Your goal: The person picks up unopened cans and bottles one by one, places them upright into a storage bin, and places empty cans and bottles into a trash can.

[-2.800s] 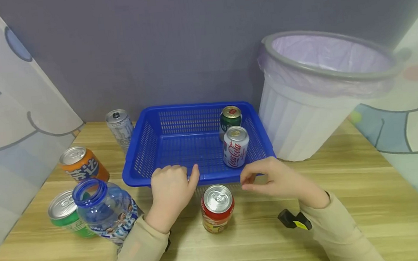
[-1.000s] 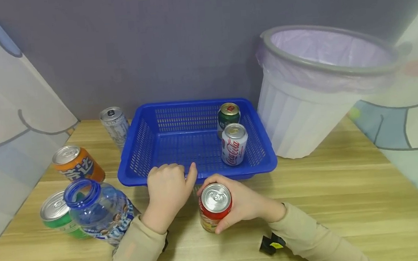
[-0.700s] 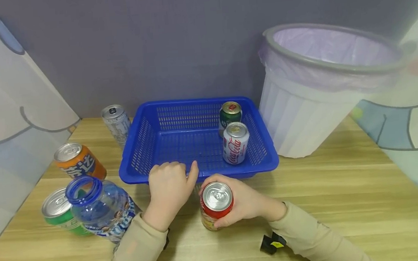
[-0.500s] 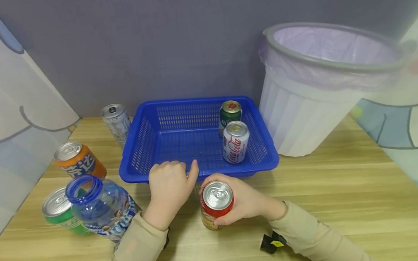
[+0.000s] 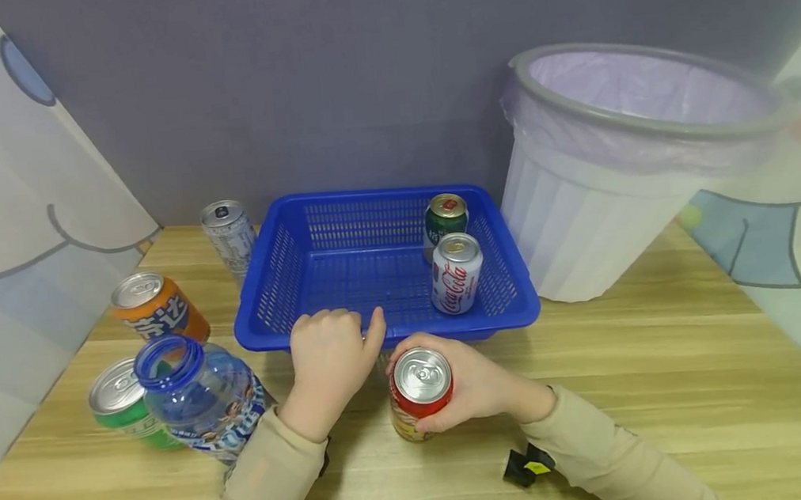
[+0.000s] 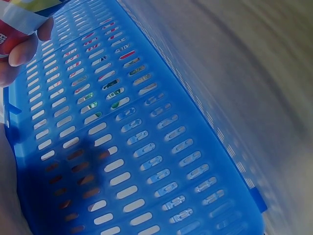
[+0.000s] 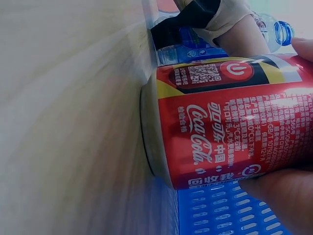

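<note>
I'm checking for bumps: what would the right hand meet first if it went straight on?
Probably the left hand, which grips the near rim of the blue basket. The red can in the right hand would lead, but relative height is hard to judge.

In my right hand (image 5: pixel 480 382) I hold a red metal drink can (image 5: pixel 422 391) with white Coca-Cola lettering, a yellow-and-black printed band and a silver lid, its pull tab lying flat. It is upright, lid facing up, just in front of the middle of a blue rectangular plastic basket (image 5: pixel 352 274) with slotted walls. The basket sits level, its open top upward and its long side toward me, my left hand (image 5: pixel 327 356) gripping its near rim.
</note>
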### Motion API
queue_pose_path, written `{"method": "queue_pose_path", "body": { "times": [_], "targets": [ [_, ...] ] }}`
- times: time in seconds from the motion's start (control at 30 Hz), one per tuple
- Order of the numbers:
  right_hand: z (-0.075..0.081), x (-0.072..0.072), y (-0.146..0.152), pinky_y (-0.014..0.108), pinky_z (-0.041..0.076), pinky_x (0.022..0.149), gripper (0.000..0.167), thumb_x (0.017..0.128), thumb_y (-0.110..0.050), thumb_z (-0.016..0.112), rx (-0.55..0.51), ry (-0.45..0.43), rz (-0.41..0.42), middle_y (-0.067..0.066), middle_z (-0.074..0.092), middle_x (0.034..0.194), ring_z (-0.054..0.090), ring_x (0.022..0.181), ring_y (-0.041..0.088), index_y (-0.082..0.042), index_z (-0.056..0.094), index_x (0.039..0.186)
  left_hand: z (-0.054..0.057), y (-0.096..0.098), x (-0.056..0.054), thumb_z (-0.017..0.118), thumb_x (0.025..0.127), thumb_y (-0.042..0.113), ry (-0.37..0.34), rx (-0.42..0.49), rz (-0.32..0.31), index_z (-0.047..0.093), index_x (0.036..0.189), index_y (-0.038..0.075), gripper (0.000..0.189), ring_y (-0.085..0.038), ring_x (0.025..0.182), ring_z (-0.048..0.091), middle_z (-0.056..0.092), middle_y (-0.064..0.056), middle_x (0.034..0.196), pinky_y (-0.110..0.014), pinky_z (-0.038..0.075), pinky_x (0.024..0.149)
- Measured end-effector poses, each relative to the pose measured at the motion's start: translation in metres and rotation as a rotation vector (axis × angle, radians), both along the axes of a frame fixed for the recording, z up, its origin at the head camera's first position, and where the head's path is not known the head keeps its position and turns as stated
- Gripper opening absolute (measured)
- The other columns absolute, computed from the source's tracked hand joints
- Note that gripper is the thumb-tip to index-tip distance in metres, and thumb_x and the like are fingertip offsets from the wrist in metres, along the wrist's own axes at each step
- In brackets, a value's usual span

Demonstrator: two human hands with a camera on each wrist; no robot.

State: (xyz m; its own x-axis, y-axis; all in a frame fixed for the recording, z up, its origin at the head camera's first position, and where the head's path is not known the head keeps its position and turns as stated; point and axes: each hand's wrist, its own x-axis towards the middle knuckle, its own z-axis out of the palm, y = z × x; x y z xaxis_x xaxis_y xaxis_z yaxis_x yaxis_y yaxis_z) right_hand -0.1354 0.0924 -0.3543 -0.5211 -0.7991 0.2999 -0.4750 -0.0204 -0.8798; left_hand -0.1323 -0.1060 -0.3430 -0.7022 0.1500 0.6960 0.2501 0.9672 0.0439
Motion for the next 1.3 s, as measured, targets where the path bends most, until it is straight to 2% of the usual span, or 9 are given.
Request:
{"method": "queue_pose_path", "body": {
  "times": [0.67,1.07,1.3],
  "targets": [
    [0.007,0.000,0.006,0.031,0.047,0.096,0.064,0.065,-0.004,0.083,0.022,-0.017,-0.001,0.015,0.061,0.111,0.060,0.103,0.015,-0.003,0.050,0.120,-0.002,0.000,-0.001,0.054,0.087,0.037,0.007,0.004,0.001,0.051,0.043,0.011,0.051,-0.024,0.040,0.047,0.051,-0.005,0.043,-0.033,0.031,0.042],
    [0.037,0.003,0.014,0.033,0.048,0.094,0.065,0.063,-0.002,0.083,0.023,0.016,0.031,0.016,0.060,0.114,0.058,0.107,0.017,-0.006,0.052,0.119,-0.001,0.000,0.000,0.054,0.087,0.036,0.017,0.004,-0.001,0.050,0.043,0.012,0.050,-0.023,0.040,0.047,0.051,-0.004,0.043,-0.033,0.030,0.043],
    [0.054,0.000,0.017,0.034,0.049,0.093,0.067,0.060,0.002,0.083,0.001,0.060,0.059,0.017,0.060,0.112,0.059,0.107,0.018,-0.003,0.050,0.119,0.000,0.000,0.001,0.055,0.087,0.036,0.015,0.006,0.002,0.051,0.043,0.012,0.050,-0.024,0.040,0.049,0.052,-0.005,0.043,-0.034,0.032,0.043]
  ]
}}
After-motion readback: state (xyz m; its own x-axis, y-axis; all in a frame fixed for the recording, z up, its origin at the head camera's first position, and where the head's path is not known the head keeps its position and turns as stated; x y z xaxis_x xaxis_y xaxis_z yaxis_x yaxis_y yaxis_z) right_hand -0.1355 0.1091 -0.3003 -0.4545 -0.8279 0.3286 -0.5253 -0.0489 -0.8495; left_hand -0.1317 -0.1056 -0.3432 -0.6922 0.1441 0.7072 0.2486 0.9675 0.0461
